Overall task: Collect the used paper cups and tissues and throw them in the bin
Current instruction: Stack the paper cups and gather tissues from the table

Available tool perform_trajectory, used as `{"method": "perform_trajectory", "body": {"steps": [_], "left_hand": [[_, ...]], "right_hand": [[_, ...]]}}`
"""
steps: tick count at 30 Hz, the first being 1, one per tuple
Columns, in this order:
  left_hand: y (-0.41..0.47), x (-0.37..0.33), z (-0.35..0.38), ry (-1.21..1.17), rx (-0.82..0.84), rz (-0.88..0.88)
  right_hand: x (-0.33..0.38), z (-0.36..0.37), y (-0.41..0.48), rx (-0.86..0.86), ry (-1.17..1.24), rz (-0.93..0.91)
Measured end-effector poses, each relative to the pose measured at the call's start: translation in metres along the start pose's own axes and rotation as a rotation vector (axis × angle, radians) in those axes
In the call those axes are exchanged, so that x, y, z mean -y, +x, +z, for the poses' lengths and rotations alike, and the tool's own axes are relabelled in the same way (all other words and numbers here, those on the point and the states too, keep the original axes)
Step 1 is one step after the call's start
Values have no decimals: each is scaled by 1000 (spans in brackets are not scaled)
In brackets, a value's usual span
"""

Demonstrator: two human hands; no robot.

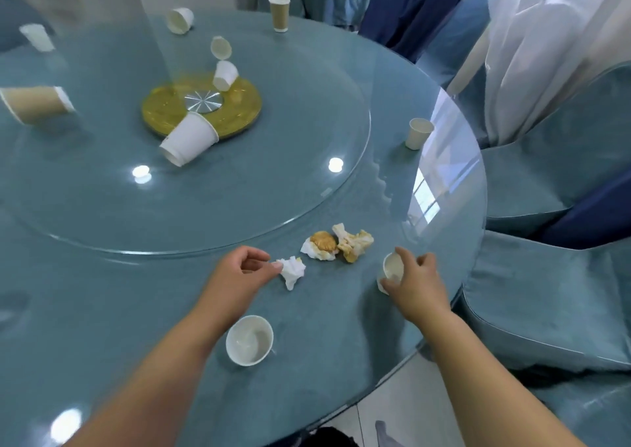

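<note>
My right hand (415, 282) grips a small white paper cup (392, 266) near the table's right edge. My left hand (239, 269) pinches a crumpled white tissue (292, 269) between thumb and finger. Just beyond lie two stained tissues, one with a brown patch (321, 245) and one yellowish (353, 241). An upright white cup (249, 340) stands between my forearms. Several more cups sit further off: a tipped white cup (189, 139), a tipped brown cup (36, 103), an upright brown cup (279, 13) and a small cup (418, 133). No bin is in view.
A glass turntable (273, 187) with a gold hub (201, 105) fills the middle of the round blue table (119, 310). More tipped cups lie near the hub (224, 75) and at the far side (179, 19). Blue-covered chairs (546, 296) crowd the right side.
</note>
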State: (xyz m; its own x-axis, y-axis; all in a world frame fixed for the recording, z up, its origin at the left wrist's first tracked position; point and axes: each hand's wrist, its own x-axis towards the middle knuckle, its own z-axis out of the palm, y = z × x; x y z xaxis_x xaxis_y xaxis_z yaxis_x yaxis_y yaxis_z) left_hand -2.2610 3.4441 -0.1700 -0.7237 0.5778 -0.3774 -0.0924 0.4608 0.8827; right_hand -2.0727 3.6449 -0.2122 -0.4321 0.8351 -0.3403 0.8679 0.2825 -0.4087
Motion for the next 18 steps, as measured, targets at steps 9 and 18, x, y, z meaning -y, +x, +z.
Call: {"method": "perform_trajectory", "body": {"steps": [9,18], "left_hand": [[-41,57,-29,342,190,8],[-43,108,-14,301,91,88]], "right_hand": [[33,21,-52,-67,299,8],[43,25,-98,-53,427,-52]]}}
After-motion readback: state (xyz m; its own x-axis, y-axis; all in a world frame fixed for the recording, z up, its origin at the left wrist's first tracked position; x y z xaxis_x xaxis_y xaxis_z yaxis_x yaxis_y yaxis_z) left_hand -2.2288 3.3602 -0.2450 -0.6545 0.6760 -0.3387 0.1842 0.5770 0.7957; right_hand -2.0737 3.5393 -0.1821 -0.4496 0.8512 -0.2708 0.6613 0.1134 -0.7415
